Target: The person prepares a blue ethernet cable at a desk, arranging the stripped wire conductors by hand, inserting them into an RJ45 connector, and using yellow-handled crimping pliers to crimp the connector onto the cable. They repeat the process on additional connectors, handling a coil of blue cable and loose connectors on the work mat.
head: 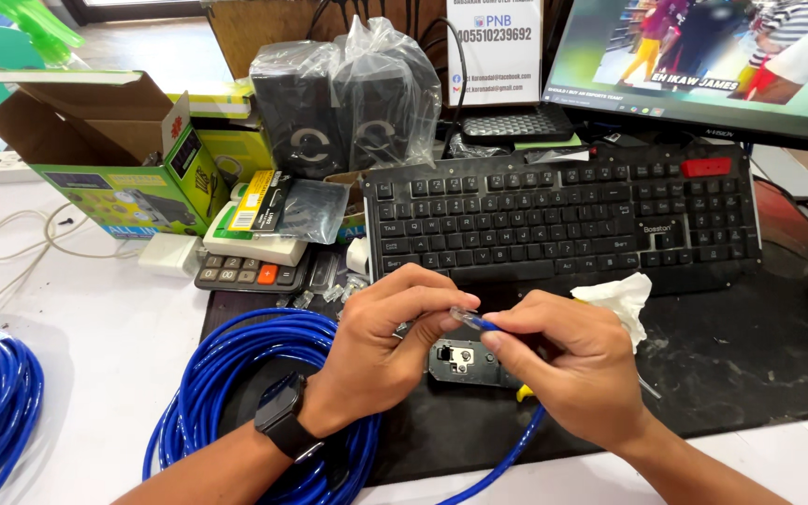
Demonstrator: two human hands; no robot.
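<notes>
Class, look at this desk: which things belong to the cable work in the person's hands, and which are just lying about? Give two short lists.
In use: left hand and right hand pinching a clear plug on the blue cable; cable coil; crimper lying under the hands.

Lying about: keyboard, speakers, calculator, green box, tissue, monitor.

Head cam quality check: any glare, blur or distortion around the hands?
Head view: even daylight, soft shadows only; left hand, right hand and the clear plug on the blue cable are sharp; glare on the speakers' plastic wrap; monitor picture blurred; wide-angle bowing along the keyboard.
</notes>
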